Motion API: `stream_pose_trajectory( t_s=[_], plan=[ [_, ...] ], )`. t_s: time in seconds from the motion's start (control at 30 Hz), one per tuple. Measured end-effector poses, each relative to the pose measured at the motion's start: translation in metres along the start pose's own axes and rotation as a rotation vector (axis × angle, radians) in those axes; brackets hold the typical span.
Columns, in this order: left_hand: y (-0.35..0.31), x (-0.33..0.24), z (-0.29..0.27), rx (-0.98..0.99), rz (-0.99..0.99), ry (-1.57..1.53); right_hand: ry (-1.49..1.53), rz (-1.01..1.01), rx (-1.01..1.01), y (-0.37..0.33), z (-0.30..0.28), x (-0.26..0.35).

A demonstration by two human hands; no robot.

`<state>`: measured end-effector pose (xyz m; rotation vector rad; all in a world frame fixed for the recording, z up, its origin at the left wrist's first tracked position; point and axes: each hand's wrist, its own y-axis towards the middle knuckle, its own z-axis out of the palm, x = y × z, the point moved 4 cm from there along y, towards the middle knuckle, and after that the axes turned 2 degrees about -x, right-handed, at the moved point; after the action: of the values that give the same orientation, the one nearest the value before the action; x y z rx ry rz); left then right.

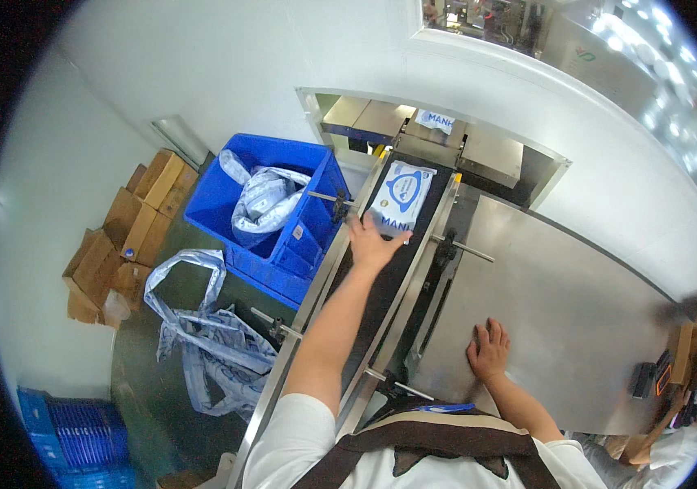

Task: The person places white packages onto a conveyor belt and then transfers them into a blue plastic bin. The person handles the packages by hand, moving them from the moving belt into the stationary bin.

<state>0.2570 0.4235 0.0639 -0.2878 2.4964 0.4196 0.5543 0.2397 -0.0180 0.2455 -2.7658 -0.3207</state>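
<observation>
A white and blue soft pack (404,192), which looks like a wet-wipes packet, lies flat on the black conveyor belt (357,314). My left hand (374,243) is at the pack's near end, fingers and thumb spread across its width and not closed round it. Whether the fingertips press on the film is hard to tell. Off to the right, my right hand (489,350) rests palm down on the steel table (560,301), its fingers apart and nothing in them. Farther up the line, another similar pack (436,121) sits beyond the wall opening.
Left of the conveyor stands a blue crate (263,273) with rolled printed film (271,200). More film strips (210,350) lie on the floor by cardboard boxes (149,204). Guide rods (471,248) stick out beside the belt. A person's arm (662,428) shows at lower right.
</observation>
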Motion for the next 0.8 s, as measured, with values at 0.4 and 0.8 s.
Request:
stream_pose_trajectory(
  t_s=[0.4, 0.8],
  plan=[
    [-0.092, 0.033, -0.035, -0.148, -0.103, -0.075, 0.018, 0.007, 0.034, 0.002, 0.005, -0.003],
    [-0.108, 0.058, -0.208, -0.642, 0.311, 0.074, -0.012, -0.003, 0.038, 0.002, 0.001, 0.002]
  ],
)
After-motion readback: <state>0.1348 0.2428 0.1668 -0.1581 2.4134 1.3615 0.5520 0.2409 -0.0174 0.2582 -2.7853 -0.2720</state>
